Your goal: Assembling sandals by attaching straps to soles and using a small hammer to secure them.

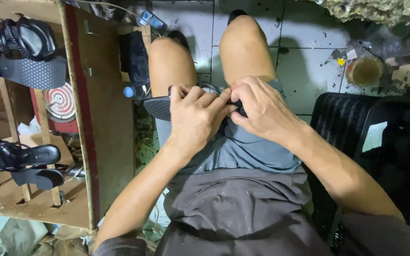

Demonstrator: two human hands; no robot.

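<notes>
Over the lap, both hands meet on a black sandal point(160, 107) that lies across the thighs, its textured sole jutting out past the left thigh. The left hand point(196, 116) curls over the sandal's middle, fingers folded down onto it, thumb tucked toward the other hand. The right hand point(260, 110) presses in from the other side, fingertips pinching a dark strap where the two hands touch; how the strap sits under the fingers is hidden. Just beside the right forearm stands a black plastic crate point(345, 121), its rim close against the arm. To the left, the red-edged side of a wooden rack point(82, 137) runs near the left elbow, with a narrow strip of littered floor between. On the rack rest a lower pair of black sandals point(22, 161) and an upper pair point(22, 50). Beyond the knees, the pale tiled floor point(304, 42) lies open, with a round tin point(365, 71) standing well apart.
</notes>
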